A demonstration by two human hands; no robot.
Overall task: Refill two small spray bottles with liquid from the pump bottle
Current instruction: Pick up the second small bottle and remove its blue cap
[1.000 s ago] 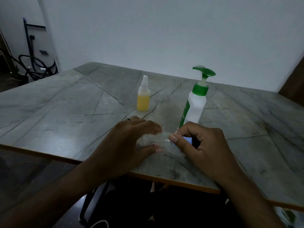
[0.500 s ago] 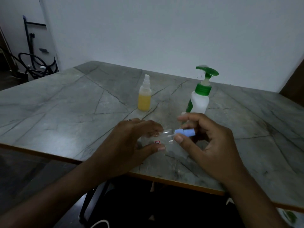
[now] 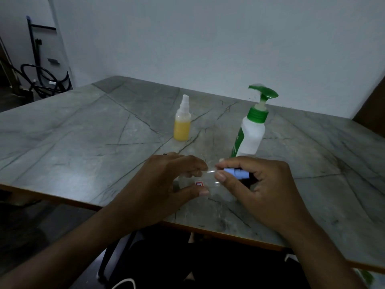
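A clear small spray bottle [image 3: 205, 182] with a tiny red label lies sideways just above the table, gripped around its body by my left hand [image 3: 164, 184]. My right hand [image 3: 256, 188] pinches its light blue spray cap [image 3: 236, 172] at the bottle's neck. Whether the cap is still attached I cannot tell. A second small spray bottle [image 3: 183, 122], holding yellow liquid under a white nozzle, stands upright further back. The white pump bottle [image 3: 251, 134] with a green pump head stands behind my right hand.
The grey marble table [image 3: 83, 147] has an orange-trimmed front edge close to my body. A white wall runs behind it. Black hoses and a metal stand [image 3: 39, 65] sit on the floor at far left. A dark chair shows below the table.
The blue cap, hidden in my right hand a second ago, now shows between my thumb and fingers. My right hand has turned at the bottle's neck; my left hand stays put.
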